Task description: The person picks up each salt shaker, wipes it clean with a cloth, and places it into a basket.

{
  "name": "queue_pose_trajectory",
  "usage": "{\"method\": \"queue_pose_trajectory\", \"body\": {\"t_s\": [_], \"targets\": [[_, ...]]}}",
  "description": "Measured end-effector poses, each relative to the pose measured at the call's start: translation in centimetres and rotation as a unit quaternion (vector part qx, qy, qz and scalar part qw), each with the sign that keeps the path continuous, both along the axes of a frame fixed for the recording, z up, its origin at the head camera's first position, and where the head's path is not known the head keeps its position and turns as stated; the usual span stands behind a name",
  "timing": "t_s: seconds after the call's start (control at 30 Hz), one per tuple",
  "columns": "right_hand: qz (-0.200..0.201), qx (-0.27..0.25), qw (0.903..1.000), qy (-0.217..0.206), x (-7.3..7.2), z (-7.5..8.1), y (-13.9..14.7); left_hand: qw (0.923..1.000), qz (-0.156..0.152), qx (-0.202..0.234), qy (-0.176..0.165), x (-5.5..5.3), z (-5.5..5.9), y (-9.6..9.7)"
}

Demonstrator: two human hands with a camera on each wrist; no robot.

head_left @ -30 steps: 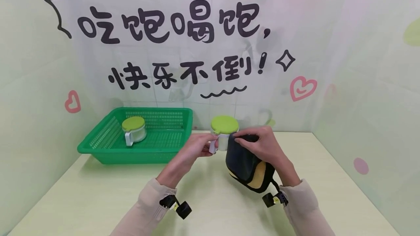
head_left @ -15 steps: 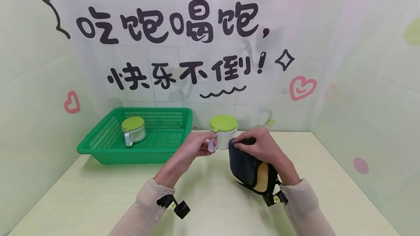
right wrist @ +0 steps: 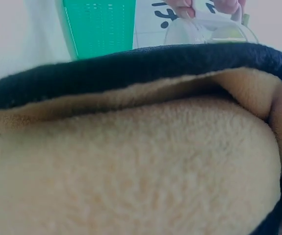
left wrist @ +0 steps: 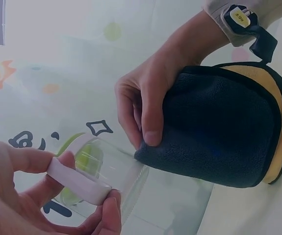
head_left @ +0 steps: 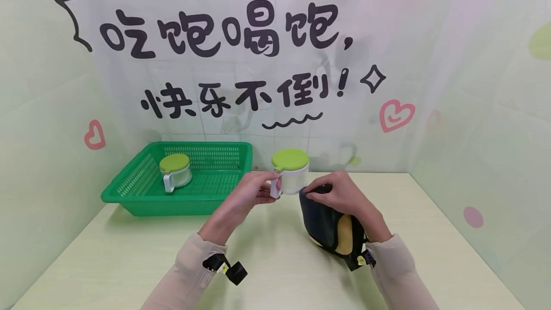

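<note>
A white handle (head_left: 276, 187) is gripped by the left hand (head_left: 251, 190), its thumb and fingers curled closely about it. By that handle a clear jar (head_left: 292, 182) with a green lid (head_left: 290, 159) is held upright near the back of the tabletop (head_left: 267, 262), to the right of the basket (head_left: 185, 207). By the right hand (head_left: 342, 193) a dark blue cloth (head_left: 320, 219) with tan parts and black edging is pinched at its upper corner — thumb on one side, fingers on the other — and the rest is left hanging below. The pinched corner is brought just beside the jar's base; whether the two are touching cannot quite be told, since they overlap in the left wrist view and the right wrist view is mostly filled by cloth.

Two hands are seen, both occupied. Two lidded jars can be counted: one in the left hand, and a second jar (head_left: 181, 175) set upright inside the basket. One cloth and one green basket are shown. Two black devices (head_left: 236, 273) are worn, one at each wrist.
</note>
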State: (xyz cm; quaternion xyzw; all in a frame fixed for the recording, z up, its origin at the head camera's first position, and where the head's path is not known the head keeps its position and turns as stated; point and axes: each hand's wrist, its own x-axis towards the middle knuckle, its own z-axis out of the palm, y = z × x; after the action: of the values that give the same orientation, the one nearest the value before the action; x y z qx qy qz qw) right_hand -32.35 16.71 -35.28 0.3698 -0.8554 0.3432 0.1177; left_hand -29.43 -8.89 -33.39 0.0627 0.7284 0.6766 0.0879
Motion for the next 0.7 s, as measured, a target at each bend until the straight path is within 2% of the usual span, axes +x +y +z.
{"method": "queue_pose_trajectory", "body": {"t_s": [0.27,0.47,0.6,0.7], "targets": [[-0.013,-0.045,0.998,0.043,0.1,0.6,0.2,0.9999,-0.007,-0.009,0.009,0.0,-0.2,0.2],[-0.017,-0.08,0.9934,0.08,0.7,1.3,0.2,0.9999,-0.006,-0.008,0.003,-0.1,-0.5,0.5],[-0.024,-0.084,0.9925,0.086,0.8,1.6,0.5,0.9999,-0.004,-0.015,0.007,-0.1,-0.4,0.8],[-0.035,-0.083,0.9929,0.077,0.8,1.2,0.8,0.9998,-0.001,-0.02,0.003,0.2,-0.7,0.8]]}}
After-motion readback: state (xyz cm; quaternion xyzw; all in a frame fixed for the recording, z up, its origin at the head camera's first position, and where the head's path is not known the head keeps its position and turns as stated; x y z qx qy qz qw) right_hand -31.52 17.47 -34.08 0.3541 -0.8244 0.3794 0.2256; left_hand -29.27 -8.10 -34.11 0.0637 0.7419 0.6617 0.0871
